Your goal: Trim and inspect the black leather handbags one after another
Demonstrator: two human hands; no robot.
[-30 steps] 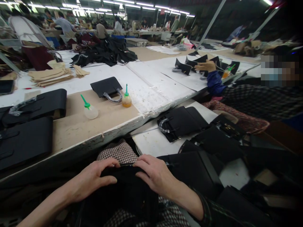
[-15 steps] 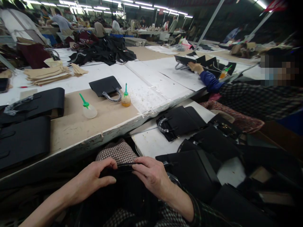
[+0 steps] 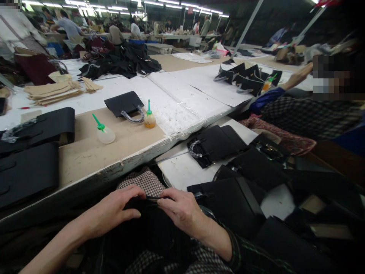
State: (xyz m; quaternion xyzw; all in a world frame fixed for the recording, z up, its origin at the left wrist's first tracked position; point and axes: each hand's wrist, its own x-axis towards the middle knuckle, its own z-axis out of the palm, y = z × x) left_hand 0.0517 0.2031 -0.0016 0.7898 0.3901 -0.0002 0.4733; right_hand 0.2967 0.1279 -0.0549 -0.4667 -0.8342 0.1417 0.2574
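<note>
A black handbag (image 3: pixel 159 226) lies in my lap over a checked cloth, its lower part lost in shadow. My left hand (image 3: pixel 122 209) curls its fingers over the bag's upper edge, with the thumb lower on the near side. Opposite it, my right hand (image 3: pixel 182 211) pinches the same edge between thumb and fingers. A short strip of dark rim shows between the two hands. Just right of my right hand rests another black bag (image 3: pixel 228 201) on the side table.
On the bench, two glue bottles, one clear (image 3: pixel 106 135) and one amber (image 3: pixel 149 120), stand near a black bag (image 3: pixel 124 103) with wrapped handles. More black bags (image 3: pixel 216 144) crowd the side table (image 3: pixel 176 167). A co-worker's sleeve (image 3: pixel 268 99) is at the right.
The co-worker's hand has left the black bag piece on the far bench and risen to the right. My hands keep their hold on the bag's edge, with only slight finger movement.
</note>
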